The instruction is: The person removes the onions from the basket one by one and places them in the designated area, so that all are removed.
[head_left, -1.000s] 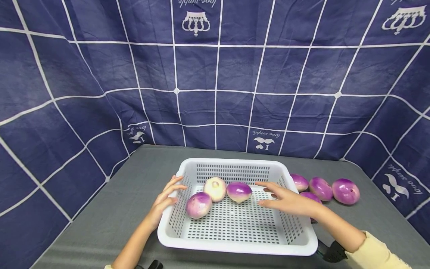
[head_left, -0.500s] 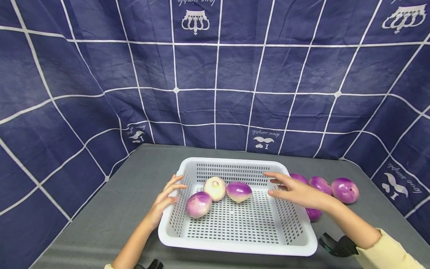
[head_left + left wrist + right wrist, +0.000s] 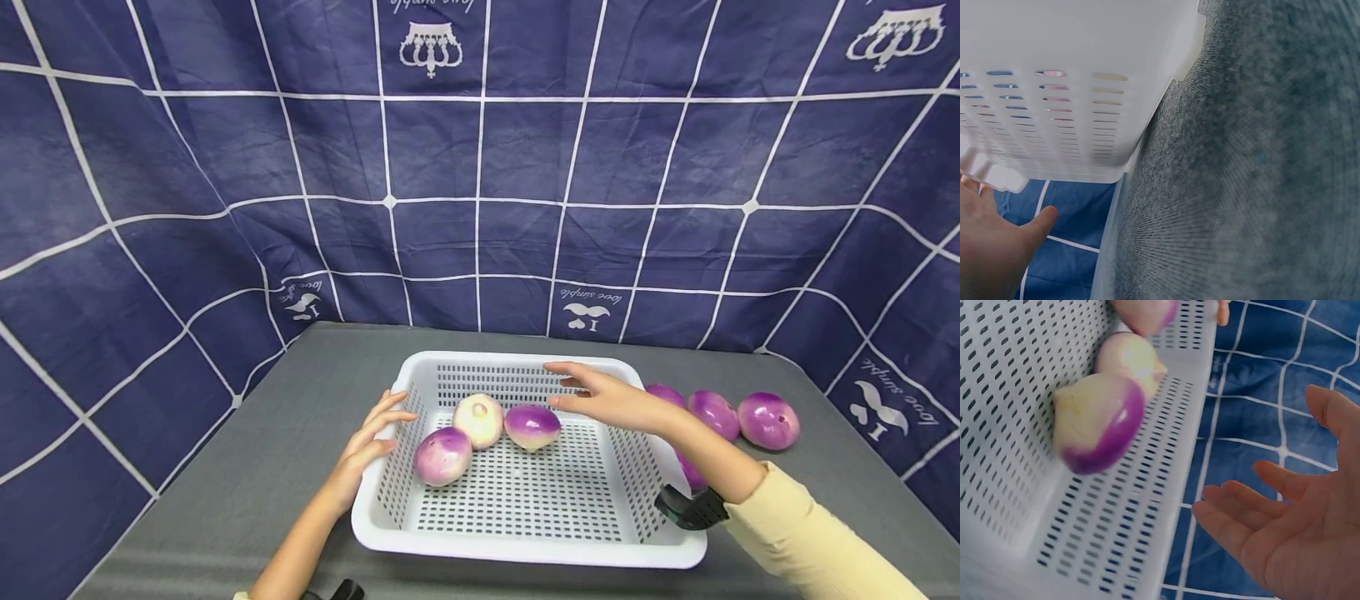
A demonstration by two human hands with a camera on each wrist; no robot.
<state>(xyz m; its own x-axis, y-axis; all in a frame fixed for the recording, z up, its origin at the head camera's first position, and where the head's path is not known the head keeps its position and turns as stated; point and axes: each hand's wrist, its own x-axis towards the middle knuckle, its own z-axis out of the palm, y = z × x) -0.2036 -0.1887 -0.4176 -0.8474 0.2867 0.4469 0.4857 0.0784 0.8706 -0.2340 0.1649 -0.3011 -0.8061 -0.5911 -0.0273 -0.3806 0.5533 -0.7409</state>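
Observation:
A white perforated plastic basket [image 3: 517, 550] holds a purple-and-white turnip [image 3: 442, 457] at its left, a turnip [image 3: 478, 421] with its pale end up, and a purple-topped turnip [image 3: 531, 427] near the middle. My left hand [image 3: 367, 446] rests on the basket's left rim, fingers reaching over it; the left wrist view shows the thumb [image 3: 1040, 226] stretched out beside the wall. Over the basket's back right part hovers my right hand [image 3: 611, 400], palm bare and fingers loosely spread. It touches no turnip, as the right wrist view also shows.
Right of the basket, several purple turnips [image 3: 768, 421] lie on the grey cloth [image 3: 262, 450], partly hidden by my right arm and the basket. A blue curtain [image 3: 525, 158] with white grid lines hangs behind and along both sides.
My right hand first drifts right, then moves left and farther back over the basket, still holding nothing. The left hand, the basket and the turnips stay put.

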